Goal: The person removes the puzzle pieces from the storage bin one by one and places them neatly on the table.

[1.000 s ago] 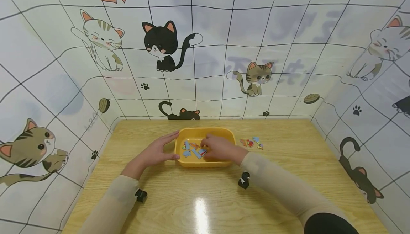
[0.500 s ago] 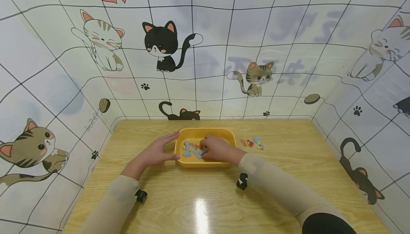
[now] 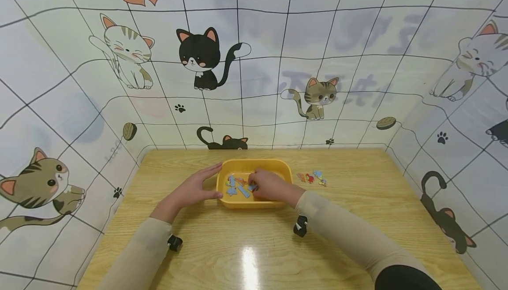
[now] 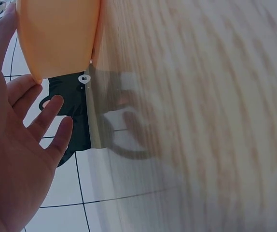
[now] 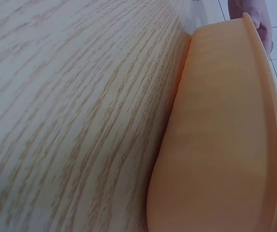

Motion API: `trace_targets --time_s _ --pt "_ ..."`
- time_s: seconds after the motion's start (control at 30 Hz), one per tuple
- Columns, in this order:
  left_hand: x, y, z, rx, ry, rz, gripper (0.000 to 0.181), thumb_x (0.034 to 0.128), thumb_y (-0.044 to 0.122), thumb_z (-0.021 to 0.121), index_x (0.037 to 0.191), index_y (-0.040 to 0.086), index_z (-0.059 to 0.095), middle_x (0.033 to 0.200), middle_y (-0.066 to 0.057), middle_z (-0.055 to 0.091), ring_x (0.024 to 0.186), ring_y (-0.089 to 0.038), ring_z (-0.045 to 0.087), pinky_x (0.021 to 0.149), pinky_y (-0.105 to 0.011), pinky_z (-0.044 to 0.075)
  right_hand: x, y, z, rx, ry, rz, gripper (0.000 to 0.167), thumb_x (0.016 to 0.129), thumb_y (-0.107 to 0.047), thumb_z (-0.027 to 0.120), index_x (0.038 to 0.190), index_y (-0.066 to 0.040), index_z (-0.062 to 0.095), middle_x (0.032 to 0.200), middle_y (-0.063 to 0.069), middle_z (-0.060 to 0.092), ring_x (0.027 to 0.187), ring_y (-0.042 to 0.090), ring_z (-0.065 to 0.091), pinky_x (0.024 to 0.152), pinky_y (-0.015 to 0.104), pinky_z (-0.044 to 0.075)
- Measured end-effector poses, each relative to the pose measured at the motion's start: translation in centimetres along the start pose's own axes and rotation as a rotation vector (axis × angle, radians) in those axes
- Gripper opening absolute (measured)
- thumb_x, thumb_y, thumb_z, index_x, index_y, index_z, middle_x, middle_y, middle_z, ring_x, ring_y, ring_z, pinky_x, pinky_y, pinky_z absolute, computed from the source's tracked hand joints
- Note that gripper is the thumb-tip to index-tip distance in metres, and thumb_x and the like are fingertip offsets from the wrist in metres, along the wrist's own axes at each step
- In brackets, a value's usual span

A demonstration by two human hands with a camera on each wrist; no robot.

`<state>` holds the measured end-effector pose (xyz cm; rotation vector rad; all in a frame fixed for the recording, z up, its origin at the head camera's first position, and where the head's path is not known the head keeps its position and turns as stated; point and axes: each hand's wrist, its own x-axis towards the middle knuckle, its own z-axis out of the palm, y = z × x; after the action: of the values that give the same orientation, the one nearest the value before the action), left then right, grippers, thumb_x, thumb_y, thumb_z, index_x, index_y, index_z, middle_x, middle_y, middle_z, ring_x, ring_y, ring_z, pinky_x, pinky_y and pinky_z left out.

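In the head view a yellow plastic tray [image 3: 254, 204] stands on the table, holding several small flat coloured pieces [image 3: 243, 190]. My left hand [image 3: 193, 188] is at the tray's left end, thumb and fingers spread, tips touching its near and far corners. Its fingers look relaxed beside the tray wall [image 4: 59, 38] in the left wrist view. My right hand [image 3: 274, 187] reaches inside the tray with curled fingers, apparently pinching a blue-and-red flat piece [image 3: 252, 187]; the fingertips are partly hidden. In the right wrist view the tray's outer wall [image 5: 215, 130] hides most of that hand.
Several more flat coloured pieces [image 3: 311, 177] lie on the wooden table [image 3: 222, 246] just right of the tray. Walls with cat prints [image 3: 262, 105] enclose the table at the back and sides. Each wrist wears a small black camera [image 3: 300, 226].
My right fingers have shifted slightly over the blue-and-red piece, which now shows less and sits a little further right. My left hand and the tray stay in place.
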<state>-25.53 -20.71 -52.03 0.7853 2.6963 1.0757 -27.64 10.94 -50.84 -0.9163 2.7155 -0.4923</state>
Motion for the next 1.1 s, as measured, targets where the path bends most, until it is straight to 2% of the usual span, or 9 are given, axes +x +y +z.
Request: trace_targets --time_s 0.2,0.4,0.63,0.9,1.1 --pt "0.0 -0.2 0.1 0.008 0.000 -0.003 0.100 0.0925 0.045 0.091 0.173 0.014 0.041 0.181 -0.004 0.031 0.164 -0.041 0.030 0.130 -0.069 0.025 0.0 0.2 0.1 0.002 0.003 0.025 0.025 0.098 -0.015 0.084 0.121 -0.010 0.078 0.108 0.001 0.064 0.088 0.013 0.060 0.081 0.032 0.057" --pt "-0.1 -0.1 0.1 0.001 0.004 -0.002 0.100 0.0922 0.049 0.090 0.172 0.014 0.042 0.181 -0.003 0.032 0.165 -0.041 0.030 0.130 -0.069 0.025 -0.2 0.1 -0.2 0.027 -0.001 0.024 0.023 0.098 -0.013 0.084 0.119 -0.008 0.077 0.108 0.005 0.066 0.089 0.014 0.060 0.081 0.035 0.057" --pt "0.0 -0.2 0.1 0.005 0.003 -0.007 0.101 0.0916 0.052 0.090 0.172 0.015 0.042 0.181 -0.001 0.032 0.165 -0.040 0.030 0.130 -0.068 0.025 -0.4 0.1 -0.5 0.013 -0.010 0.027 0.027 0.097 -0.016 0.085 0.122 -0.011 0.073 0.108 0.006 0.065 0.088 0.016 0.059 0.076 0.034 0.054" --pt "0.0 -0.1 0.0 0.011 -0.001 -0.012 0.101 0.0916 0.050 0.091 0.173 0.015 0.041 0.181 -0.001 0.032 0.165 -0.040 0.029 0.130 -0.069 0.025 -1.1 0.5 -1.0 0.010 0.029 0.005 0.028 0.098 -0.018 0.085 0.122 -0.014 0.072 0.105 0.003 0.064 0.085 0.017 0.056 0.072 0.033 0.051" --pt "-0.1 0.0 0.0 0.013 -0.006 -0.022 0.101 0.0919 0.047 0.091 0.173 0.015 0.041 0.181 -0.002 0.031 0.165 -0.040 0.028 0.130 -0.069 0.024 -1.7 1.0 -1.5 0.017 0.064 -0.020 0.028 0.100 -0.024 0.084 0.123 -0.015 0.071 0.111 0.002 0.065 0.090 0.016 0.061 0.076 0.035 0.055"
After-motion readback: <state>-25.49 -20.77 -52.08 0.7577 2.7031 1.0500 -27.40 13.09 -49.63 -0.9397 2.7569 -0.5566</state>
